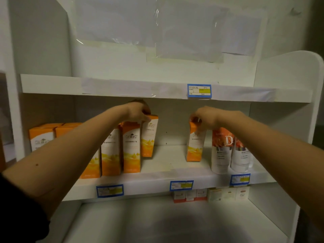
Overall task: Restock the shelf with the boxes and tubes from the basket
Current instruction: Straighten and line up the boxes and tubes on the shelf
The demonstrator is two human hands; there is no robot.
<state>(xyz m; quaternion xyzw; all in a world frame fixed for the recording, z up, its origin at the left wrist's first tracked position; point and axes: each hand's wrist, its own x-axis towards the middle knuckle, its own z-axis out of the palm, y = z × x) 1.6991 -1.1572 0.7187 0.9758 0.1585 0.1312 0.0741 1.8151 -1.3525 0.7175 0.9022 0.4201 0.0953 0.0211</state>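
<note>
Boxes, orange-and-white, stand on the middle shelf point(157, 179) of a white shelving unit. Nearest, both bare forearms reach in from below. Front row on the left: several boxes point(130, 148) upright w/ labels facing out, partly hidden by the left arm. Left hand point(138, 111) is closed over the top of one box point(149, 137) set further back, which leans slightly. Right hand point(204, 116) pinches the top corner of a lone box point(194, 142) standing apart mid-shelf, fingers point(193, 118) curled tight on it. Just right of that, two white-and-orange tubs point(226, 151) sit side by side, touching. Blue price tags point(181, 185) run along the shelf edge. Below, small cartons point(210, 194) at the back of the bottom shelf. Top shelf point(122, 86) carries another blue tag; taped plastic sheets point(175, 28) hang on the back wall.
</note>
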